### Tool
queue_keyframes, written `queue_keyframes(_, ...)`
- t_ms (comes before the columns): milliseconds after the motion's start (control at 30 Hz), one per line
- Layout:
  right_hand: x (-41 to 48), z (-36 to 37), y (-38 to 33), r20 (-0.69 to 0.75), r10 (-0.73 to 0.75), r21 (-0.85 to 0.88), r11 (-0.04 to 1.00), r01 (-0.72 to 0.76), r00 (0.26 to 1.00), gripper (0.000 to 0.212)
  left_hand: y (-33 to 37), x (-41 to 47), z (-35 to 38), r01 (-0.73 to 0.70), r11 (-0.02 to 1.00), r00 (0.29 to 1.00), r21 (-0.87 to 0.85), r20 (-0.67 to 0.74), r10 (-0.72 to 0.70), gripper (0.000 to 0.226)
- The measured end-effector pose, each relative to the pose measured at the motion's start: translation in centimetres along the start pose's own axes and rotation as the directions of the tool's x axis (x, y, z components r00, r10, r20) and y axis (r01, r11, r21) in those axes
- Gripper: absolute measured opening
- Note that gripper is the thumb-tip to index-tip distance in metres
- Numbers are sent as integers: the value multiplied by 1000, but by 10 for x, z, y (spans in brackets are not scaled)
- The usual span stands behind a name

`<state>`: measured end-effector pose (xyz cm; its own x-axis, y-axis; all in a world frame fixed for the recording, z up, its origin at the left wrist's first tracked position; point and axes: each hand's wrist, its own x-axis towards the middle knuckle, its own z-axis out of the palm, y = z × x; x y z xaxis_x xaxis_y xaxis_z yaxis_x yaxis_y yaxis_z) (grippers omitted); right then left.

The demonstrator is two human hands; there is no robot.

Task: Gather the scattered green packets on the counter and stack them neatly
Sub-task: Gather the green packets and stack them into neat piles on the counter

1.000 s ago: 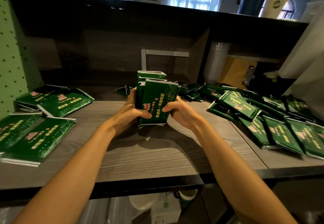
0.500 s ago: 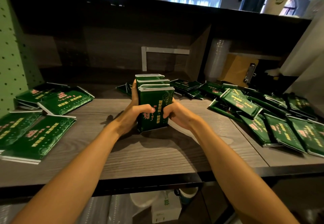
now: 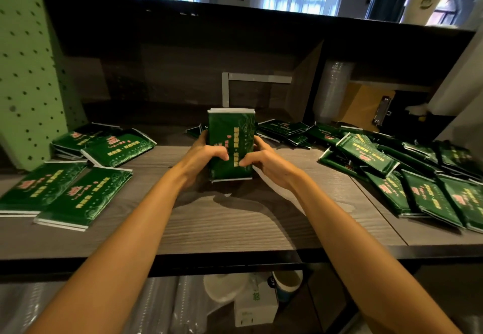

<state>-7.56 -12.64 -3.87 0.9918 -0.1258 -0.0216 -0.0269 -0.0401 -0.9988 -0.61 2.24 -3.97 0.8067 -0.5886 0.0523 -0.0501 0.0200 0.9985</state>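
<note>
Head view: a green pegboard panel [image 3: 26,72] stands at the left end of the counter [image 3: 235,224]. A sleeve of clear cups [image 3: 332,90] and a brown clipboard [image 3: 366,106] sit in the recess at the back right. Small piles of packets [image 3: 78,192] lie flat on the left, a loose heap [image 3: 418,176] spreads over the right, and a few more [image 3: 282,128] lie just behind the hands.

At mid-counter the bundle of green packets [image 3: 231,135] stands on end, long axis upright, printed face toward the camera. Whether its lower edge touches the wood cannot be told. The left hand [image 3: 206,158] and right hand [image 3: 264,162] clasp its sides, fingers curled behind it. Both thumbs are pressed across the front and hide part of the print.
</note>
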Motion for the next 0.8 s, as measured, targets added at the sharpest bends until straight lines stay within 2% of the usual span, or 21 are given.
queue_keyframes(133,4,11,-8,68,81,124,988,-89,994,21,14,-9,-10,23,999,998,40,-54,-21,35)
queue_keyframes(200,8,22,-12,102,106,153,981,-121,989,19,17,-15,-18,22,998,996,65,-89,-16,20)
queue_keyframes(367,19,62,-21,94,158,198,965,-174,983,13,20,-35,-40,72,995,975,67,-215,-57,27)
queue_keyframes(467,26,86,-22,103,208,260,938,-229,973,14,18,-45,-56,100,994,941,-48,-320,-110,41)
queue_keyframes(500,29,93,-20,105,214,268,934,-235,971,14,17,-47,-64,124,991,911,-60,-390,-137,42)
queue_keyframes(567,34,102,-16,100,219,260,936,-238,971,14,11,-48,-86,241,962,808,125,-575,-127,38)
queue_keyframes(600,35,106,-14,96,219,248,940,-236,971,14,8,-51,-98,325,898,763,295,-643,-65,29)
queue_keyframes(667,38,109,-12,87,210,235,946,-225,974,14,1,-60,-119,496,654,717,572,-695,64,18)
queue_keyframes(733,40,108,-10,67,203,237,948,-214,977,13,-4,-68,-133,614,422,713,666,-698,65,29)
queue_keyframes(800,42,106,-9,47,194,230,952,-200,980,13,-6,-71,-138,686,350,685,638,-728,-18,40)
